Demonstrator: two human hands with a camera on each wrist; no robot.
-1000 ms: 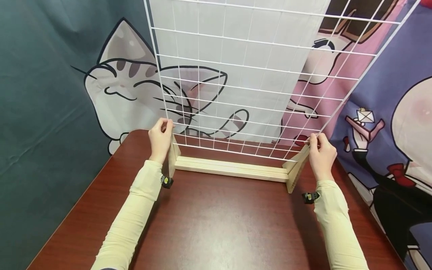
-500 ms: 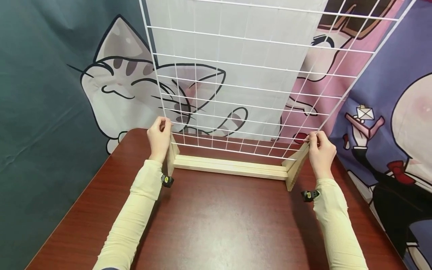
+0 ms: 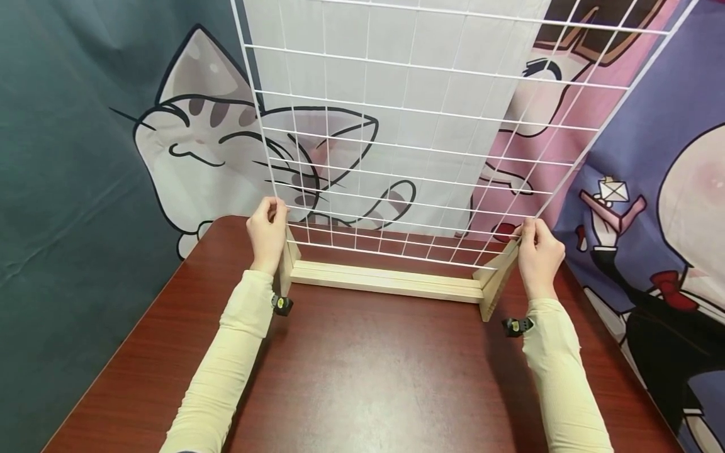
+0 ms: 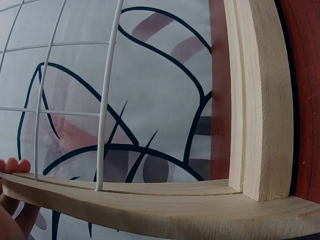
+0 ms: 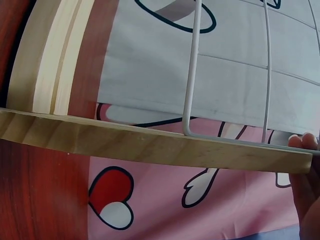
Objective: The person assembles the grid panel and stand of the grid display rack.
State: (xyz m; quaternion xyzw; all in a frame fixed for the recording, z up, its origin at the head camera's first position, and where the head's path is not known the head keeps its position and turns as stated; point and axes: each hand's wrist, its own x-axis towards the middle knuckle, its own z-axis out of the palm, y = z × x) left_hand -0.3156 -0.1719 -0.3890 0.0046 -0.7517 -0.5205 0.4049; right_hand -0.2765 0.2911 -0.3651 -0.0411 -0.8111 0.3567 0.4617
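- One wire grid (image 3: 430,148), white, head view: above the wooden crossbar (image 3: 387,279), its lower edge apart from it.
- One left hand (image 3: 267,236), head view: above the crossbar's left end, thumb and fingers pinching the grid's side at the left side panel (image 3: 287,261).
- One right hand (image 3: 540,258), head view: above the crossbar's right end, a like narrow pinch at the right side panel (image 3: 500,277).
- One hazard, judged from the head view: uneven lowering by the hands could skew the grid and jam it between the panels; an early release could let it drop or tip.
- One orientation, head view: long axis apparently upright, rising from the crossbar (upper end out of frame, full length unconfirmed); lower edge faces down, roughly parallel to the crossbar.
- One brown table (image 3: 368,365), head view: beneath the crossbar.
- One groove (image 4: 244,100), left wrist view: runs along the crossbar; the lowest wire (image 4: 103,110) stands clear of it. Fingertips (image 4: 24,165) lie at the panel's end away from the crossbar (pinching skin against wood seems possible).
- One rounded corner (image 5: 186,127) of the grid, right wrist view: at the right panel's edge, apart from the crossbar.
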